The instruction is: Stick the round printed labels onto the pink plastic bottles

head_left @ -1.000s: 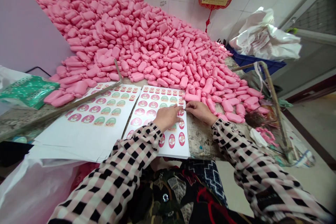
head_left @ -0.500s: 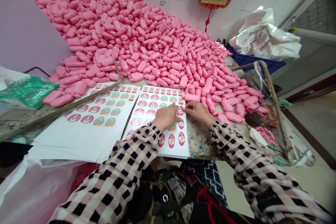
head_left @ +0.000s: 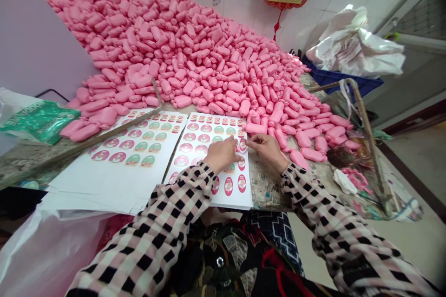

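Note:
My left hand (head_left: 223,154) rests on the right-hand sheet of stickers (head_left: 195,181), its index finger and thumb apart beside the right column. Part of its underside is hidden. At the sheet's right edge, the fingertips of my right hand (head_left: 269,149) are pinched together at the rim of a pink oval sticker (head_left: 243,145). Other oval stickers (head_left: 228,186) lie below, with round pink and green ones to the left. A second stack of sticker sheets (head_left: 104,185) lies to the left, across a narrow gap.
A big heap of pink bottles (head_left: 188,55) covers the back of the worktable (head_left: 268,181). A metal bar (head_left: 87,141) crosses the left sheets; a bent frame (head_left: 369,144) stands at right. Behind it is a blue crate (head_left: 348,81) with a white sack (head_left: 358,46). A green-and-white bag (head_left: 45,120) lies left.
My right hand has shifted slightly at the oval sticker's edge, its fingertips now a little farther from my left hand. My left hand stays nearly still on the sheet.

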Demonstrator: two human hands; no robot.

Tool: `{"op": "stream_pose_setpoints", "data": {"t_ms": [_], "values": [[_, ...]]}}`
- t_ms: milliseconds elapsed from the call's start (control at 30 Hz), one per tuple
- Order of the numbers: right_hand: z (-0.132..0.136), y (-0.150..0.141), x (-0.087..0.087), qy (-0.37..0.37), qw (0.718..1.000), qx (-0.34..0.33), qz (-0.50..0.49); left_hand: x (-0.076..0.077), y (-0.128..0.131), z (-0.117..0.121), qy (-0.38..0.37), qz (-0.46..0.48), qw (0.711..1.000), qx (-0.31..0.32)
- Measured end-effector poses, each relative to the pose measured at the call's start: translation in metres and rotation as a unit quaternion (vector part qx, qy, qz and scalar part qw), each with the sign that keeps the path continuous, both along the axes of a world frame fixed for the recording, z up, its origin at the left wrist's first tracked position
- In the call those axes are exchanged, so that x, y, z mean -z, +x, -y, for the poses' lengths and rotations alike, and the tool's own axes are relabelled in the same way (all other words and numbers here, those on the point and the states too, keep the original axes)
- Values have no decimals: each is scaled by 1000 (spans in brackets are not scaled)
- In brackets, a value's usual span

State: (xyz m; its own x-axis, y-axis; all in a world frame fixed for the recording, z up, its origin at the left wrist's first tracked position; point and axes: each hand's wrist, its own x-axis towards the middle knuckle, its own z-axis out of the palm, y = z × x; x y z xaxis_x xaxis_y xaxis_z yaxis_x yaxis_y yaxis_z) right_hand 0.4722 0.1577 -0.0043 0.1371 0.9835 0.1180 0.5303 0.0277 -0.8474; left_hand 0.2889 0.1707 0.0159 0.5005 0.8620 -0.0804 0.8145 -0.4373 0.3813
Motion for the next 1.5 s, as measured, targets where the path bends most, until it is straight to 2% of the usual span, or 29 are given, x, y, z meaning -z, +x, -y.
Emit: {"op": "stream_pose_setpoints", "data": {"t_ms": [133,267,433,500,533,567,633,667,700,767,867,1000,1333,1500], "values": [[3,5,-7,17,995,31,-96,4,-2,2,-4,54,999,0],[17,-1,-15,4,988,13,-151,6,-7,10,2,144,990,-6],[46,-23,-30,2,982,-1,-190,-2,-18,27,-9,274,960,-63],[57,-34,-36,2,978,-11,-208,-7,-22,35,-64,341,934,-83],[62,-39,-39,5,976,-19,-217,-10,-23,40,-125,398,903,-97],[67,-44,-41,9,974,-26,-224,-12,-25,44,-202,465,854,-117],[75,-54,-44,20,973,-33,-227,-15,-28,52,-355,581,714,-162],[78,-58,-44,26,975,-33,-220,-15,-29,55,-408,614,651,-181],[81,-62,-45,32,977,-33,-209,-15,-30,58,-440,627,613,-192],[85,-68,-44,39,982,-35,-181,-14,-31,63,-475,635,577,-194],[90,-73,-43,36,987,-41,-150,-11,-31,68,-492,644,557,-181],[94,-76,-42,13,990,-50,-131,-8,-32,71,-489,656,549,-173],[96,-79,-40,19,996,-50,-77,-10,-32,73,-478,664,553,-157],[94,-79,-38,12,996,-41,-74,-13,-32,73,-479,658,556,-169]]}}
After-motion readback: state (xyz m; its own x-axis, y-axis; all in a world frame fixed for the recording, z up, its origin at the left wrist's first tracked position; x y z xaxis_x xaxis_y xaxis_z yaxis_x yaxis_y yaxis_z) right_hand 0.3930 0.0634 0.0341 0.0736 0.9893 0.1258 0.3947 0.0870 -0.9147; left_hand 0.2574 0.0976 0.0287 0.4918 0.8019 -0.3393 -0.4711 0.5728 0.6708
